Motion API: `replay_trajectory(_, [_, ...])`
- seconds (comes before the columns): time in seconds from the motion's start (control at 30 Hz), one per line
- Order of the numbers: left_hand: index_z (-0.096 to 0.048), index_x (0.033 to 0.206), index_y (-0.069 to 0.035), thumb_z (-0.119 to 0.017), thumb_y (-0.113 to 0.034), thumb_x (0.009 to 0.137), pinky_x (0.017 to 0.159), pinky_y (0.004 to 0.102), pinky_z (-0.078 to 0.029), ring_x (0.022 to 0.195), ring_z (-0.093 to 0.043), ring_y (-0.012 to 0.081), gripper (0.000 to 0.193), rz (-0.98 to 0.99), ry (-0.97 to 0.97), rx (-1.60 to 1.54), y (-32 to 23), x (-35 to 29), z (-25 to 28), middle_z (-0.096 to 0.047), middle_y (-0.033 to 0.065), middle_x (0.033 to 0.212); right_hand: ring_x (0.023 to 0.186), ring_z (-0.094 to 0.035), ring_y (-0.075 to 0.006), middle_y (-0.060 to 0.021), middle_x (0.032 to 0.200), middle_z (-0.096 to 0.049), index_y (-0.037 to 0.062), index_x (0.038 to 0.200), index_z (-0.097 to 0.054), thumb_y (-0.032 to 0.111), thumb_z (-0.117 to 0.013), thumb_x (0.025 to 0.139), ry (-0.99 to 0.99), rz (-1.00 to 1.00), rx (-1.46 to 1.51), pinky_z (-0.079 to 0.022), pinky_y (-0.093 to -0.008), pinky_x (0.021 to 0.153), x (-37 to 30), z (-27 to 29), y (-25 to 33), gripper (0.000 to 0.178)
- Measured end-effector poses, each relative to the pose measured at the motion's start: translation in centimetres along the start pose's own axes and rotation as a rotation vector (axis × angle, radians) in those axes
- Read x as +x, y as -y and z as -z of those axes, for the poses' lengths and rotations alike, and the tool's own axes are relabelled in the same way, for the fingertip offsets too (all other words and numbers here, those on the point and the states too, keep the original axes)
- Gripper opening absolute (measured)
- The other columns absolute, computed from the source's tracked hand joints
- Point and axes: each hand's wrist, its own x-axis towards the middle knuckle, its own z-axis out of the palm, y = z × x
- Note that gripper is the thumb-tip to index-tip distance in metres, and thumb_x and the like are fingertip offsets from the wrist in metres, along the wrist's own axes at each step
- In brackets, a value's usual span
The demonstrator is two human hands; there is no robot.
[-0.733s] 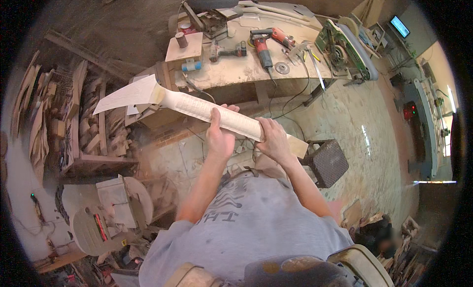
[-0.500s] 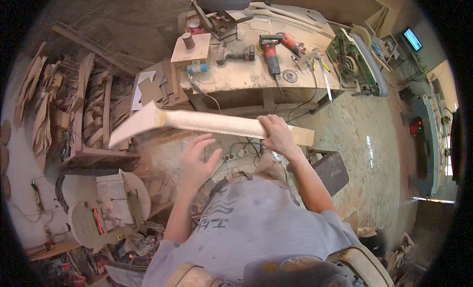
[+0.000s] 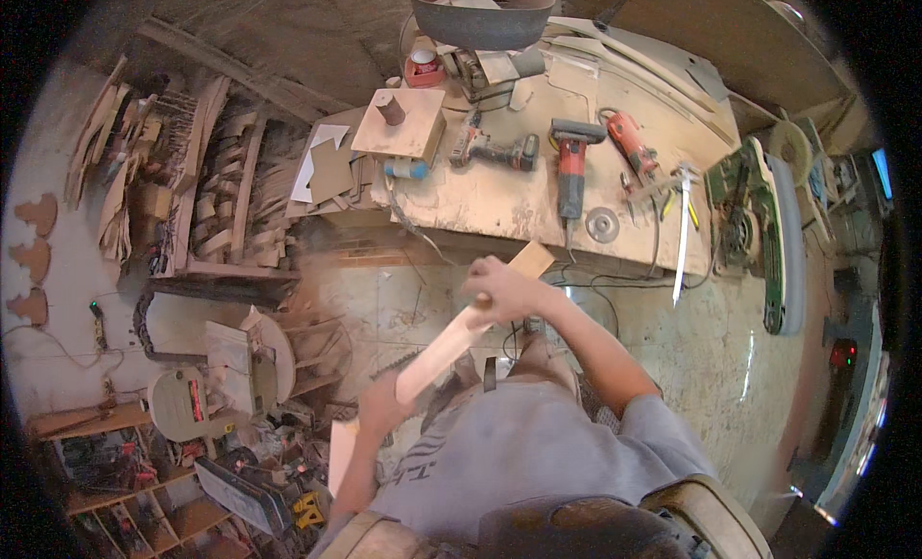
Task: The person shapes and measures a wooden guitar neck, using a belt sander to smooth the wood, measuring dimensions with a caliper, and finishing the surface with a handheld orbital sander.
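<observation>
A long pale wooden piece, shaped like an instrument neck (image 3: 445,355), slants across in front of my body. My right hand (image 3: 501,288) is closed round its upper part, near a squared end that sticks out past my fingers. My left hand (image 3: 380,403) is wrapped about the lower part, its fingers blurred and mostly hidden. Below the left hand, the broad angled end of the piece shows partly behind my forearm.
Ahead stands a dusty workbench (image 3: 480,208) bearing a cordless drill (image 3: 492,150), a red and black power tool (image 3: 571,170), a red grinder (image 3: 632,141) and a metal disc (image 3: 602,225). A green machine (image 3: 754,223) is at right; wood offcuts (image 3: 226,199) fill a rack at left.
The wooden piece has swung from nearly level to a steep slant, its angled end coming down toward my body. My left hand, open and apart before, has taken hold of it.
</observation>
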Motion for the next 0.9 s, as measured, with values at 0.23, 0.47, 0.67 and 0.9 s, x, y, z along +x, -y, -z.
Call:
replay_trajectory(0.23, [-0.069, 0.098, -0.007, -0.082, -0.028, 0.065, 0.076, 0.0511, -0.055, 0.089, -0.068, 0.0449, 0.041, 0.418, 0.042, -0.120, -2.3, -10.2, -5.8, -0.071, 0.0223, 0.090, 0.123, -0.056, -0.0418, -0.0231, 0.122, -0.065, 0.0018, 0.122, -0.065, 0.038, -0.073, 0.086, -0.333, -0.418, -0.350, -0.042, -0.0491, 0.109, 10.6, 6.5, -17.7, 0.052])
replay_trajectory(0.47, [-0.070, 0.100, -0.009, -0.084, -0.031, 0.065, 0.072, 0.0509, -0.055, 0.086, -0.070, 0.0426, 0.044, 0.597, -0.019, -0.244, -3.0, -13.5, -10.5, -0.073, 0.0198, 0.086, 0.121, -0.061, -0.0382, -0.0220, 0.117, -0.070, 0.0006, 0.112, -0.070, 0.038, -0.071, 0.084, -0.449, -0.606, -0.698, -0.043, -0.0516, 0.105, 18.5, 2.0, -32.3, 0.046])
replay_trajectory(0.67, [-0.068, 0.100, -0.005, -0.083, -0.027, 0.064, 0.069, 0.0484, -0.054, 0.082, -0.070, 0.0421, 0.044, 0.643, -0.194, -0.493, -4.8, -14.2, -14.6, -0.071, 0.0212, 0.085, 0.103, -0.070, -0.0382, -0.0228, 0.110, -0.072, 0.0000, 0.105, -0.071, 0.016, -0.053, 0.093, -0.195, -0.652, -0.291, -0.052, -0.0500, 0.092, 20.4, 0.9, -23.6, 0.028])
replay_trajectory(0.9, [-0.065, 0.095, -0.001, -0.082, -0.023, 0.063, 0.070, 0.0468, -0.052, 0.077, -0.068, 0.0419, 0.042, 0.511, -0.090, -0.272, -6.7, -8.3, -8.2, -0.067, 0.0223, 0.080, 0.093, -0.068, -0.0399, -0.0199, 0.099, -0.072, -0.0005, 0.108, -0.071, 0.036, -0.064, 0.095, -0.549, -0.315, 0.082, -0.054, -0.0470, 0.080, 15.5, 5.3, -21.8, 0.040])
